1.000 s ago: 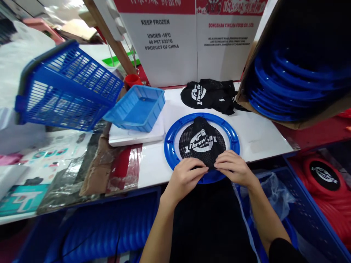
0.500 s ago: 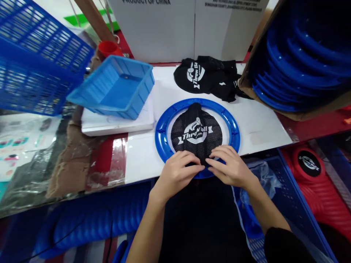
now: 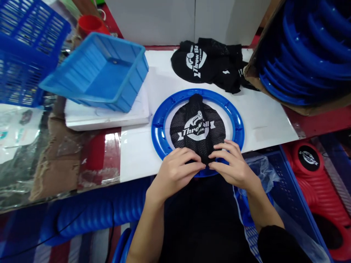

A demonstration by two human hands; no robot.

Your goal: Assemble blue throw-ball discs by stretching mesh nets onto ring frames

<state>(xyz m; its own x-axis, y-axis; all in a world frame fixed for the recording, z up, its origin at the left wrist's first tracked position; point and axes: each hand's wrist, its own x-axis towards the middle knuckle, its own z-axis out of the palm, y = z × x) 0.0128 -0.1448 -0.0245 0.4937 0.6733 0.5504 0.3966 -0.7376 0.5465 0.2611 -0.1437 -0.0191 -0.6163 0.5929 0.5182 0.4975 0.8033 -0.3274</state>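
A blue plastic ring [image 3: 157,133] lies flat on the white board at the front edge. Across its opening lies a round black mesh cloth [image 3: 178,124] with a white "Throw Ball" print, and a fold or raised strip runs down its middle. My left hand [image 3: 179,170] pinches the near end of the mesh over the front rim, thumb and forefinger together. Close beside it, my right hand [image 3: 234,166] has its thumb and fingertips closed at the same near end. Both hands hide part of the front rim, and the fingertips cover the exact grip.
More black mesh cloths [image 3: 208,60] lie behind the ring. A light-blue bin [image 3: 95,73] sits on a white box [image 3: 109,120] at left. A carton [image 3: 253,69] of blue rings stands at right. Red rings [image 3: 309,190] and a blue crate [image 3: 290,197] are lower right.
The view has shifted a little closer, moving the light-blue bin leftward and up in the picture. My hands stay at the ring's near rim; the right fingers have shifted slightly.
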